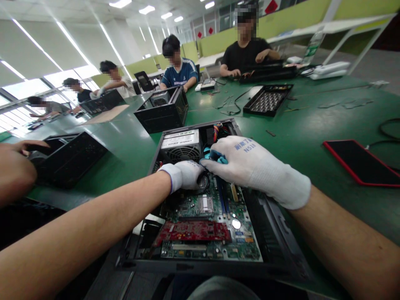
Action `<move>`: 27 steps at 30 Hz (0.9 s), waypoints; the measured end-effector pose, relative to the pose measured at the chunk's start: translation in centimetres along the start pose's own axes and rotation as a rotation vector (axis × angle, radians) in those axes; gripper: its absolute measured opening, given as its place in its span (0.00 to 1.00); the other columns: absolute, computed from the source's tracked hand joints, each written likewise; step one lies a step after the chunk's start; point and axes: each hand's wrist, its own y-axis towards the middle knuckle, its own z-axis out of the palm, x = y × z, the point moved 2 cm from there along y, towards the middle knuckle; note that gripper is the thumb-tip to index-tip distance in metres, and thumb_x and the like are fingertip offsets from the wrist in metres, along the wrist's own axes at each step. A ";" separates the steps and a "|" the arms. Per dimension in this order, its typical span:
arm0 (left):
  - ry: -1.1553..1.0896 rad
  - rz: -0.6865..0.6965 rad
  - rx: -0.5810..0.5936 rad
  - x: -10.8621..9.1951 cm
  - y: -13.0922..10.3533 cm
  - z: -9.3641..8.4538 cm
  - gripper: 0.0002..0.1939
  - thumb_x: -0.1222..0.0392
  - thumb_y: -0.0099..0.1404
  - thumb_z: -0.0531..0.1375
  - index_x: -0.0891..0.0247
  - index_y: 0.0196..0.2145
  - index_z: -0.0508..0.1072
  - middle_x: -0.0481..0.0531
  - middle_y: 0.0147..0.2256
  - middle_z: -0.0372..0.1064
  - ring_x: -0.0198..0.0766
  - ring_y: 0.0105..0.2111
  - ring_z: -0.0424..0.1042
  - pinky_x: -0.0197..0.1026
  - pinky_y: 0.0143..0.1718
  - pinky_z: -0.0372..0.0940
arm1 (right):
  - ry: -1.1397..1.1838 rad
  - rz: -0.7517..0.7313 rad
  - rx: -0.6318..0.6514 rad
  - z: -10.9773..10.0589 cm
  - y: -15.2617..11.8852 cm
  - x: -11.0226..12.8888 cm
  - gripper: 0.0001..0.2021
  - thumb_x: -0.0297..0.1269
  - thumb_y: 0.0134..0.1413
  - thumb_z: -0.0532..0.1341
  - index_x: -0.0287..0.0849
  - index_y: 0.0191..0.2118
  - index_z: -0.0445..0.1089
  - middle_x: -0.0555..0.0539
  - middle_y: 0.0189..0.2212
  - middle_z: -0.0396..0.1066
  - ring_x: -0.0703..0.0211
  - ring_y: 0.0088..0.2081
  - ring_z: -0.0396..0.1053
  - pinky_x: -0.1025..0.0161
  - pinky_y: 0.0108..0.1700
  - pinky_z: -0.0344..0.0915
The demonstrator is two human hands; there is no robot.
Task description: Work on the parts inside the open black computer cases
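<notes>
An open black computer case lies in front of me, with a green circuit board and a red card inside. Over the board, beside the power supply, my left hand is closed in a white glove at a black coiled cable or fan edge; what its fingers pinch is hidden. My right hand, gloved too, wraps round a small blue-handled tool just right of the power supply. The fingertips of both hands nearly meet.
A second black case stands behind mine, another at the left near a person's hand. A red-edged dark tablet lies right on the green table. A black perforated panel lies farther back. Several people sit beyond.
</notes>
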 end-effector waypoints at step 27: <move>0.018 0.033 -0.003 0.2 0.1 0.3 0.31 0.55 0.56 0.69 0.63 0.57 0.74 0.60 0.53 0.77 0.53 0.53 0.78 0.44 0.55 0.71 | 0.034 0.003 -0.009 -0.2 0.0 0.1 0.24 0.55 0.69 0.56 0.39 0.46 0.77 0.38 0.45 0.80 0.43 0.48 0.76 0.54 0.47 0.66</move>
